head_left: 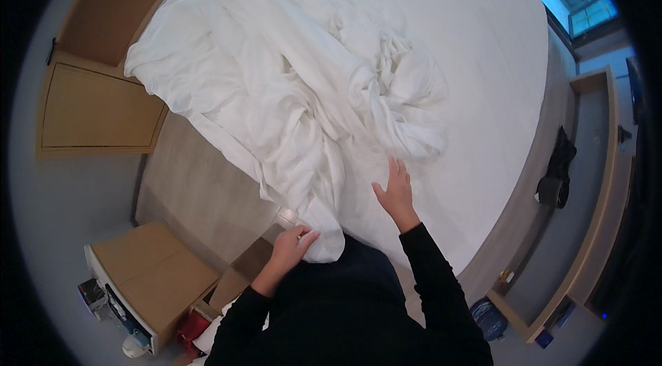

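Okay, starting at the far left: we've got a light wood bedside cabinet [96, 107] against the wall, with a brown headboard [114, 11] above it in the view, bending with the fisheye. Lower down there's a tan-topped cabinet [155, 266] with some small stuff on its left side that we can't really make out, and a red item [192, 328] near its lower right corner. Pale wood-look flooring [200, 176] runs between that and the bed.

Next up is our left hand [293, 247], at the narrow near end of the white duvet [269, 83]. Its fingers are bent, with the thumb close to them over the fabric's edge, but we honestly can't tell if they're pinching it. The duvet itself lies bunched and heavily creased across the left and middle of the bed, with its near end tapering down to right in front of our body.

Our right hand [396, 197] is over the white bed sheet [486, 83], fingers a little apart and thumb held well out, so nothing's gripped. The fingertips point at the duvet's lower right fold; we can't tell if they touch it. Both our sleeves are black.

Further right: a translucent blue water jug [488, 319] low down, a crumpled black item [557, 167], a blue-lit window [583, 4] up top, and a long wooden frame [610, 159] along the wall.
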Tool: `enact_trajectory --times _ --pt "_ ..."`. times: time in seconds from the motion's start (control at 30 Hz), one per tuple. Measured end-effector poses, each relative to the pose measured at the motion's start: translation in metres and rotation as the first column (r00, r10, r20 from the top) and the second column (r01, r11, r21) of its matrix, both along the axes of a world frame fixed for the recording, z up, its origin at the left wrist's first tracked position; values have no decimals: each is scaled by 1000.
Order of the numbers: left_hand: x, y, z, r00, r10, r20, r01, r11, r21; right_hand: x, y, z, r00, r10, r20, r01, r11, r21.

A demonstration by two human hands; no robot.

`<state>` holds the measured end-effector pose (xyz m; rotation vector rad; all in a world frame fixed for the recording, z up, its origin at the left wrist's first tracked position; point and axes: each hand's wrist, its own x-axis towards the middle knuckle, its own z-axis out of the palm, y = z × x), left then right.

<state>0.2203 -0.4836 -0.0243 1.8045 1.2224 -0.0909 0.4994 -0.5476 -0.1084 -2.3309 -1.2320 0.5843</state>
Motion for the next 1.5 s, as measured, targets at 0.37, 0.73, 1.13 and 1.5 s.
enact_trajectory --times 0.37,0.73,1.13,1.5 --pt "104 89 -157 916 291 -276 -192 923 334 51 162 -91 937 -211 278 275 936 -217" --pt "47 155 -66 909 141 393 -149 989 -11 378 224 30 793 -529 302 441 841 314" --pt "108 133 -40 978 204 52 -170 910 -378 354 218 -46 946 -288 148 175 841 512" --pt "118 75 21 580 319 750 578 488 -655 39 39 -27 -215 -382 -899 253 867 -429"
